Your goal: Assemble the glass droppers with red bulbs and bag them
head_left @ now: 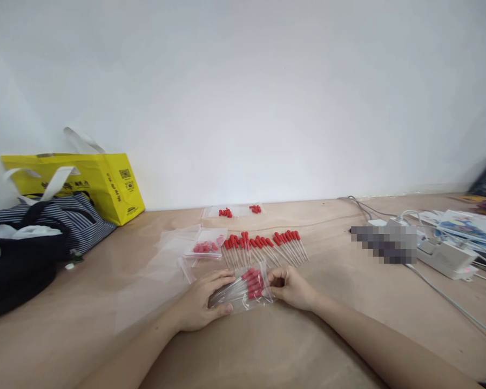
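Note:
A clear plastic bag (240, 307) holds several glass droppers with red rubber tops, the tops toward its right end. My left hand (198, 302) is wrapped round the bag's left end, thumb in front and fingers behind. At the right end my right hand (291, 287) pinches the bag's edge between thumb and curled fingers. Just behind the bag lies a row of loose red-topped droppers (283, 249), spread side by side on the table. A small clear bag of red rubber tops (206, 247) lies behind my left hand.
Flat clear bags (149, 281) lie at the left. Loose red tops (225, 213) rest on plastic near the wall. A yellow bag (121, 189) and striped bag (85, 216) stand far left; a power strip (445, 258), cables and papers (465, 227) are at right.

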Demonstrator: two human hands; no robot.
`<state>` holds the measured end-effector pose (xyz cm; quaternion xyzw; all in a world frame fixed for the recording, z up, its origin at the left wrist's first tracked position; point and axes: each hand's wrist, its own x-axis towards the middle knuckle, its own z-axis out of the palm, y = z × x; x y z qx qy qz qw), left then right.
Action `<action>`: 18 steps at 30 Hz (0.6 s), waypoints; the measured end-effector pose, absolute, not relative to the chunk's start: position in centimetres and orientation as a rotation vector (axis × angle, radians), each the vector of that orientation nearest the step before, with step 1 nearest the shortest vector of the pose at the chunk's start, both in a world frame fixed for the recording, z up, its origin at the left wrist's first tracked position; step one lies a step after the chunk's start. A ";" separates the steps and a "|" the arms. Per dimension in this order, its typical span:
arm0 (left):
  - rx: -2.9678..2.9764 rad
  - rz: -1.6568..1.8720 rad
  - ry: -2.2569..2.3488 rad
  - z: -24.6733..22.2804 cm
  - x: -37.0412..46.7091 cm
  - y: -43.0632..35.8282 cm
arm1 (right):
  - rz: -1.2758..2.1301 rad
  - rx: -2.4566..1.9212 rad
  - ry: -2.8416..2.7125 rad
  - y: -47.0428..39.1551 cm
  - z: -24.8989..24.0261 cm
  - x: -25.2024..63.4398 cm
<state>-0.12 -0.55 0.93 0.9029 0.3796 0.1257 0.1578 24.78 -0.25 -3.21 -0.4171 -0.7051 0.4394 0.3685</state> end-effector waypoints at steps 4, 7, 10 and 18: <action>2.574 0.382 1.077 0.7 -0.2 -0.5 | 1.059 -0.963 -1.946 -0.6 -2.8 24.9; 2.606 0.398 1.049 0.6 -0.7 0.0 | 0.976 -1.002 -1.928 -0.7 -2.7 25.3; 2.721 0.507 1.092 0.5 -1.8 1.0 | 0.698 -1.140 -1.916 -0.7 -2.5 25.6; 2.719 0.978 1.170 0.5 -0.4 0.1 | 0.235 -1.212 -2.209 -1.4 -1.8 25.2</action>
